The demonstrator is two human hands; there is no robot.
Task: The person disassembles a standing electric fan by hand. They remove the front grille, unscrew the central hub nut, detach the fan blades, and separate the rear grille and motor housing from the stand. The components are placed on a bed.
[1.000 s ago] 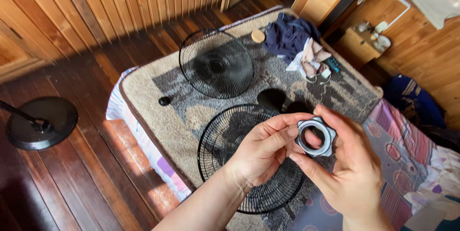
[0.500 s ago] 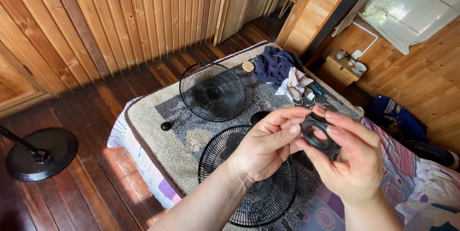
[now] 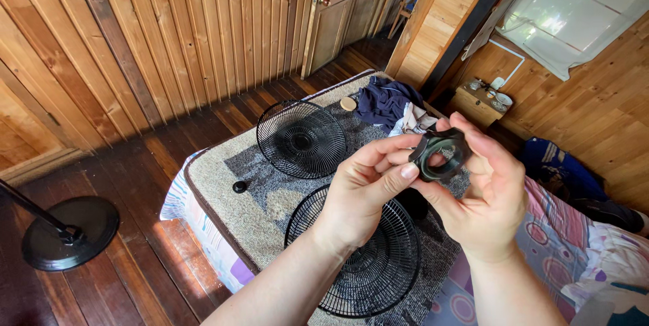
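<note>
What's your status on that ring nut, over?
Both hands, left and right, pinch the dark ring nut in mid-air. Below: two black fan grilles on the carpet. Nothing in the way.

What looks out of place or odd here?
A fan lies in pieces: two black wire grilles flat on the rug, its round stand base apart on the floor, clothes heaped behind.

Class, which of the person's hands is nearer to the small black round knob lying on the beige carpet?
Left. The left hand is above the lower fan grille, closer to the small black round knob; the right hand is farther off, beyond the left.
</note>
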